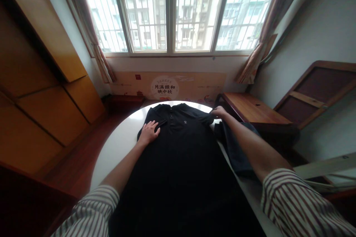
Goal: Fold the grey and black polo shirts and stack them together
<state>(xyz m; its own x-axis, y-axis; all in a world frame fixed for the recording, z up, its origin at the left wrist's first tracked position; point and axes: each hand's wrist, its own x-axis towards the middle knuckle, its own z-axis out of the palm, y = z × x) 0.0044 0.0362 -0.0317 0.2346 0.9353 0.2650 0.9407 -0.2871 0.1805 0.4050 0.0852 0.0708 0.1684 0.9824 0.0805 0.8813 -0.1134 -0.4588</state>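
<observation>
Your hands sit well apart on the black polo shirt [175,155] lying face up on the round white counter [119,148]: the left hand [148,132] is pressed flat beside the placket [171,118], and the right hand [219,112] curls over the far sleeve [207,119]. A hard tug there could skew the shirt under your palm, and your right forearm [256,152] could sweep the dark garment [236,152] off the counter; the shut wooden cabinet [41,96] hides whatever it holds.

You face barred windows [172,11] between curtains [91,18], wooden cabinet doors [41,111] on your left, a low wooden table [253,109] on your right.
</observation>
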